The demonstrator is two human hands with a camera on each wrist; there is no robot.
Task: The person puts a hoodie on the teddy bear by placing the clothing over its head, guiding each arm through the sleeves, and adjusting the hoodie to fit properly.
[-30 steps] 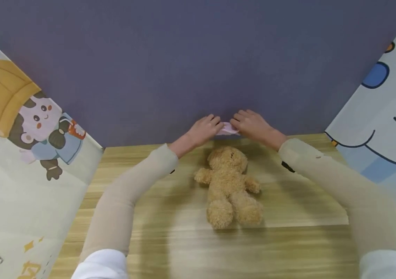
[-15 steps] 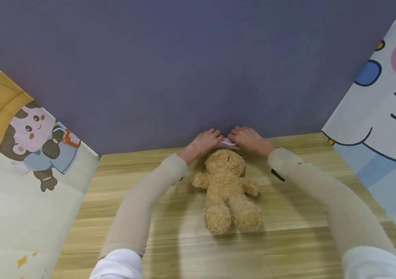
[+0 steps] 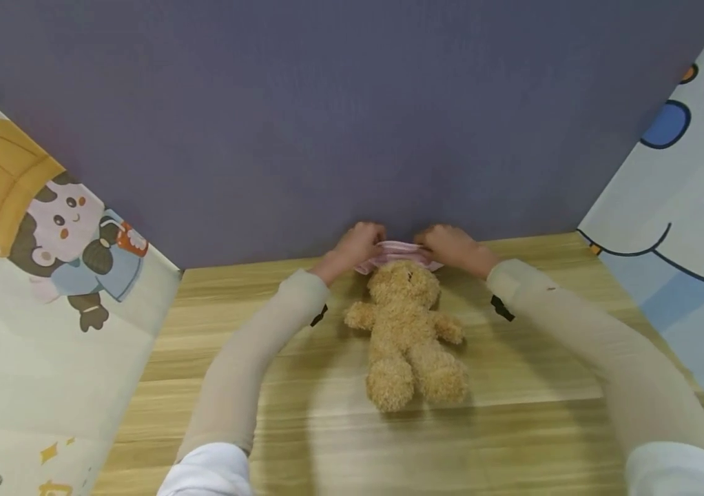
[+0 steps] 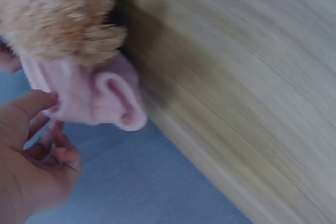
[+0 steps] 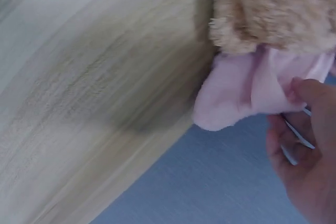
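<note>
A tan teddy bear (image 3: 404, 320) lies on its back on the wood-grain table, its head towards the dark wall. At the top of its head is a soft pink cloth (image 3: 398, 251), like a small garment, its rounded end hanging loose in the left wrist view. My left hand (image 3: 357, 246) pinches the left part of the cloth between thumb and fingers. On the other side my right hand (image 3: 451, 248) pinches it too, thumb pressed into the fabric (image 5: 236, 93) in the right wrist view. The bear's fur (image 4: 63, 22) overlaps the cloth's edge in the left wrist view.
A dark grey-blue wall (image 3: 352, 124) rises right behind the hands at the table's far edge. Cartoon-printed panels stand at the left (image 3: 29, 358) and right (image 3: 656, 207). The wood-grain table (image 3: 352, 448) extends on both sides of the bear.
Both hands have come down from in front of the wall to the bear's head. The pink cloth, bunched before, is now spread wider along the top of the head. The bear stays in place.
</note>
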